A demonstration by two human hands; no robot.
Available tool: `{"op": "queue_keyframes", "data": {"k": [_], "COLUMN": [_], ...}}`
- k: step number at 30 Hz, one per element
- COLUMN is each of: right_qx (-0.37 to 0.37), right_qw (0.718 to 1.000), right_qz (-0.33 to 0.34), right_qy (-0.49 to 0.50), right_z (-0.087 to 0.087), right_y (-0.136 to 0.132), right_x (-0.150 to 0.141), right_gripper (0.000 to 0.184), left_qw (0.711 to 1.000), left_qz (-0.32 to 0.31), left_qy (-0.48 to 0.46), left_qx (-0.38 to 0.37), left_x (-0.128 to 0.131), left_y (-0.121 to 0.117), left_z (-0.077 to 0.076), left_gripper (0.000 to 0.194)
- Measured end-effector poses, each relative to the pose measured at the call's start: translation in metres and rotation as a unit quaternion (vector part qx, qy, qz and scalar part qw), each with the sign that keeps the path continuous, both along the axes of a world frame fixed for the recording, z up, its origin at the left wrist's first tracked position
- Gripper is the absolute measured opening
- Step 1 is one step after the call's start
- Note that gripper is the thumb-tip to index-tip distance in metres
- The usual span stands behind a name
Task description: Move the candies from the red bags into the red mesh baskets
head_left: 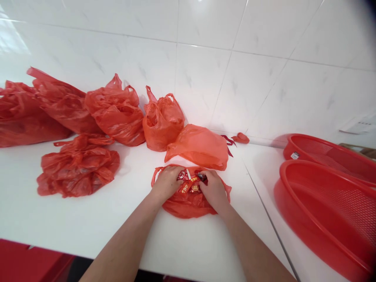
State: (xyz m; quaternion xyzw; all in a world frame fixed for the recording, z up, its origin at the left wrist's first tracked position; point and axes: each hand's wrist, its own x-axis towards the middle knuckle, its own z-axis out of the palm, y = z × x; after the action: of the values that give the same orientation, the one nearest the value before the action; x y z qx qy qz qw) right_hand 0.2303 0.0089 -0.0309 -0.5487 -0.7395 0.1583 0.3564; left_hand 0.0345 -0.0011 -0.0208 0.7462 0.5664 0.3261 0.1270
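White table (73, 219): supports all bags. Red baskets (326, 207): two, right side. Red bags along wall (116, 113): bulging, apparently filled. Open red bag (188, 207): centre front, packets already inside, mouth spread, handles untied; remaining fill cannot be told. Left hand (169, 180): fingers at red-and-white packet (183, 174) inside bag; grasp cannot be confirmed. Right hand (216, 190): dark packet (202, 177) pinched between thumb and fingers.

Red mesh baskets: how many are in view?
2. The nearer basket is at the right, cut off by the picture's edge; the farther basket is just behind it, partly hidden. Others could hide underneath.
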Motion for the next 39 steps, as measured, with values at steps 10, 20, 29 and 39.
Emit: {"op": "queue_keyframes", "data": {"k": [10, 20, 29, 39], "right_qx": [-0.001, 0.064, 0.090, 0.023], "right_qw": [0.998, 0.992, 0.985, 0.981], "right_qz": [-0.020, 0.021, 0.063, 0.089], "right_qy": [0.053, 0.103, 0.133, 0.172], "right_z": [0.006, 0.013, 0.016, 0.015], "right_y": [-0.002, -0.010, -0.019, -0.018], "right_x": [0.000, -0.008, -0.013, -0.010], "right_gripper": [0.033, 0.030, 0.030, 0.019], "left_qw": [0.999, 0.998, 0.994, 0.990], "left_qz": [0.025, 0.001, -0.042, -0.071], "left_qy": [-0.025, -0.047, -0.090, -0.124], "left_qx": [0.022, 0.032, 0.054, 0.002], "left_x": [0.006, 0.014, 0.020, 0.023], "left_y": [-0.004, -0.009, -0.015, -0.016], "left_z": [0.005, 0.010, 0.021, 0.017], "left_gripper": [0.036, 0.033, 0.011, 0.016]}}
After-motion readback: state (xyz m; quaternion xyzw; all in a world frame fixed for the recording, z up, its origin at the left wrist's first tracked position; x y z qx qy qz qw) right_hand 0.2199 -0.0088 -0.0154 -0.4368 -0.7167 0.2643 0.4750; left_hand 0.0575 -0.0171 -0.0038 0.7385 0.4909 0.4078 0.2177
